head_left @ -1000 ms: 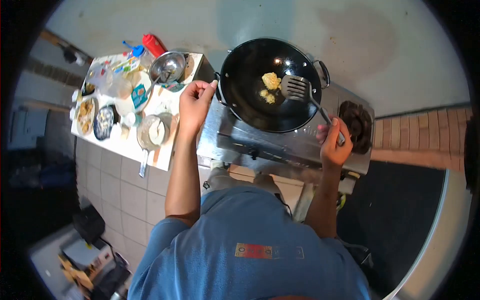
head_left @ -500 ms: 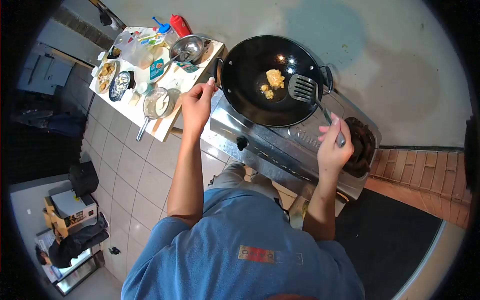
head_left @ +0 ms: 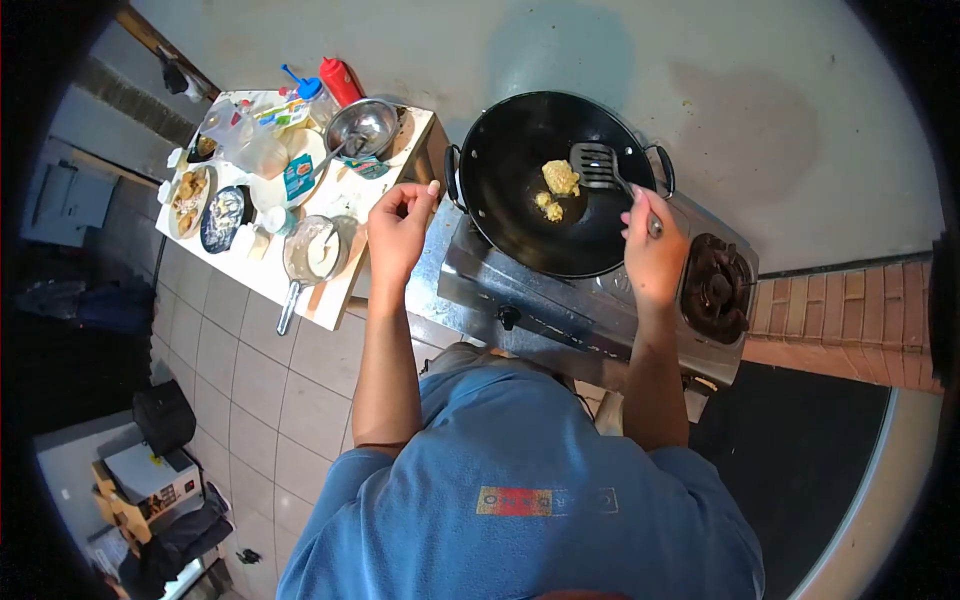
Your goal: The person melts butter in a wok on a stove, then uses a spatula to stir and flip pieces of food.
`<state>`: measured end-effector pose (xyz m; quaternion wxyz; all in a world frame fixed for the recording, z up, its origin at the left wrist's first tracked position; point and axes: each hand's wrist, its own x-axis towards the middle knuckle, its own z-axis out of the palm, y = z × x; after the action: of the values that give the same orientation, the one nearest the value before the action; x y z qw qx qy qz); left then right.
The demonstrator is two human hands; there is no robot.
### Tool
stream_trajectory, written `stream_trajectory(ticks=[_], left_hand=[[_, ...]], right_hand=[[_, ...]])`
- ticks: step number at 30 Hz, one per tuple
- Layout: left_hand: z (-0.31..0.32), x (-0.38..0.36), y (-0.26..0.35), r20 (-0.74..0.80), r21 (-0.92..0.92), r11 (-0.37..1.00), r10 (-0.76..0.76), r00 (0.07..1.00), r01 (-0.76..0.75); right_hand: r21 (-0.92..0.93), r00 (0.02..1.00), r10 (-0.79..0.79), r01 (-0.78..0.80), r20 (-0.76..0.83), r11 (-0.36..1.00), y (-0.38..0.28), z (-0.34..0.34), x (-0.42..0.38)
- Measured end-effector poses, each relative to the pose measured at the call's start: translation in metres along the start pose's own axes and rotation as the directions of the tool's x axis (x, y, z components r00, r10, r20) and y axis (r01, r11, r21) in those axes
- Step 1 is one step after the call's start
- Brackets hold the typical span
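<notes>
A black two-handled wok (head_left: 520,245) sits on the steel gas stove. Inside it lie a larger lump of yellowish food (head_left: 560,178) and smaller bits (head_left: 548,207) beside it. My right hand (head_left: 655,245) grips the handle of a slotted spatula (head_left: 597,166), whose blade is in the wok to the right of the larger lump. Next to the wok's left handle (head_left: 451,173), a small gap away, my left hand (head_left: 398,232) is closed, thumb and fingertips drawn together with nothing visible in them.
On the white table (head_left: 275,282) at left stand a metal bowl (head_left: 362,125), a saucepan (head_left: 318,250), a red squeeze bottle (head_left: 341,82), a black dish (head_left: 227,218) and a plate of food (head_left: 190,202). A second burner (head_left: 716,288) is on the right of the stove (head_left: 585,315).
My left hand has come off the wok's left handle. The spatula has drawn back slightly from the food, still in my right hand. The camera view has shifted.
</notes>
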<state>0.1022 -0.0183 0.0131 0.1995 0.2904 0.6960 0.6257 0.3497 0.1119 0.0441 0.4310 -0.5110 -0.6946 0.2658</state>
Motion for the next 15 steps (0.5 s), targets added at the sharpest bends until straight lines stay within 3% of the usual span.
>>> stream_trajectory(ticks=[2, 3, 6, 7, 10, 11, 12, 14, 15], left_hand=[[0.003, 0.007, -0.004, 0.018, -0.030, 0.999, 0.038, 0.999, -0.037], [0.005, 0.012, -0.002, 0.015, -0.044, 0.999, 0.028, 0.999, -0.028], [0.012, 0.021, -0.010, 0.026, -0.097, 0.995, 0.023, 0.999, -0.020], [0.014, 0.023, -0.011, 0.036, -0.107, 0.994, 0.038, 0.999, -0.034], [0.013, 0.030, -0.011, 0.052, -0.142, 0.989, 0.054, 0.997, -0.046], [0.012, 0.031, -0.010, 0.053, -0.165, 0.985, 0.051, 0.997, -0.041], [0.012, 0.033, -0.007, 0.057, -0.169, 0.985, 0.050, 0.997, -0.040], [0.013, 0.035, -0.001, 0.025, -0.320, 0.946, -0.034, 0.999, 0.040], [0.012, 0.037, 0.000, 0.030, -0.263, 0.965, -0.016, 0.999, 0.023]], right_hand=[[-0.023, 0.998, -0.032, 0.033, 0.056, 0.999, 0.002, 0.016, 0.005], [0.027, 0.983, -0.178, 0.176, 0.053, 0.984, -0.001, 0.024, 0.010], [0.068, 0.974, -0.207, 0.202, 0.086, 0.977, -0.022, 0.028, 0.011], [0.055, 0.960, -0.278, 0.277, 0.029, 0.959, -0.020, 0.029, 0.013], [0.098, 0.981, -0.190, 0.193, -0.032, 0.976, -0.039, 0.008, 0.004], [-0.025, 0.986, -0.165, 0.164, -0.031, 0.986, -0.037, 0.000, 0.003], [-0.031, 0.986, -0.165, 0.164, -0.034, 0.986, -0.034, -0.002, 0.003], [-0.184, 0.975, -0.208, 0.192, -0.074, 0.964, -0.027, -0.004, -0.001], [-0.191, 0.977, -0.198, 0.181, -0.076, 0.965, -0.024, -0.003, -0.004]])
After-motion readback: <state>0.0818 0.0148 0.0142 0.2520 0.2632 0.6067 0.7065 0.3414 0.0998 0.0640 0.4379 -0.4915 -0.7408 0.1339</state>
